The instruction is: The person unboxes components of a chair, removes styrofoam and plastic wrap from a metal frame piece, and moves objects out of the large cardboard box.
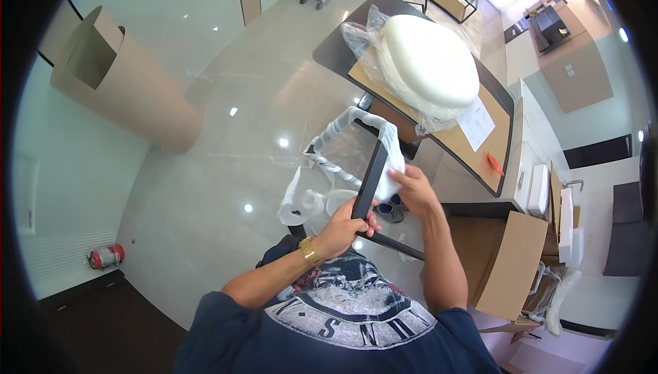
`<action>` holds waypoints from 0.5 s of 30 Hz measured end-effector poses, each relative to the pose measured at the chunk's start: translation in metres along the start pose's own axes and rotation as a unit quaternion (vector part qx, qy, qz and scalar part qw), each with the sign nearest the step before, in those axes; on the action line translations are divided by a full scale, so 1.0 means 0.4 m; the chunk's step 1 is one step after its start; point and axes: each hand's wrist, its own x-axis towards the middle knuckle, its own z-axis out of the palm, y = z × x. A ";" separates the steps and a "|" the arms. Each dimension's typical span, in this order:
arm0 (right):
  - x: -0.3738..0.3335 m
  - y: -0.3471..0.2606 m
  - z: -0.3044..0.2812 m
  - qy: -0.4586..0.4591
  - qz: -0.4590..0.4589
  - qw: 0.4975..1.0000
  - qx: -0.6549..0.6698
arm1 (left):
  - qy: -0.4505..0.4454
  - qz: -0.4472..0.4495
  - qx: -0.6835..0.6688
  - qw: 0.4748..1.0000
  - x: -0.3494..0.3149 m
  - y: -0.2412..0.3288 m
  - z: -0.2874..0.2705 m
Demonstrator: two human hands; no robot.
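In front of my body I hold up a black metal frame (371,181) with square bars. White foam wrapping (343,120) still covers its far bars, while the bar nearest me is bare. My left hand (343,227), with a gold watch on the wrist, is closed around the lower part of this bare bar. At the frame's right side my right hand (415,190) pinches a bunched part of the foam wrapping. A loose strip of white foam (291,199) hangs down toward the floor, left of my left hand.
A table (336,48) ahead bears a white cushion (432,58) in clear plastic, a paper sheet (476,124) and a red tool (494,163). An open cardboard box (510,264) stands right. At left are a large cardboard roll (130,93) and a fire extinguisher (107,257).
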 end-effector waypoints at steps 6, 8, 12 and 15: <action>-0.195 -0.116 -0.130 0.017 -0.107 0.983 0.150 | 0.011 -0.012 0.106 0.994 -0.001 -0.025 -0.010; -0.250 -0.263 -0.076 -0.007 -0.166 0.984 0.069 | 0.014 -0.020 0.158 0.987 -0.002 -0.026 -0.020; -0.259 -0.471 0.275 -0.013 -0.365 0.922 -0.131 | 0.050 0.008 0.211 0.976 0.002 -0.053 -0.048; -0.156 -0.389 0.551 -0.134 -0.444 0.831 -0.307 | 0.037 0.066 0.244 0.967 0.032 -0.112 -0.086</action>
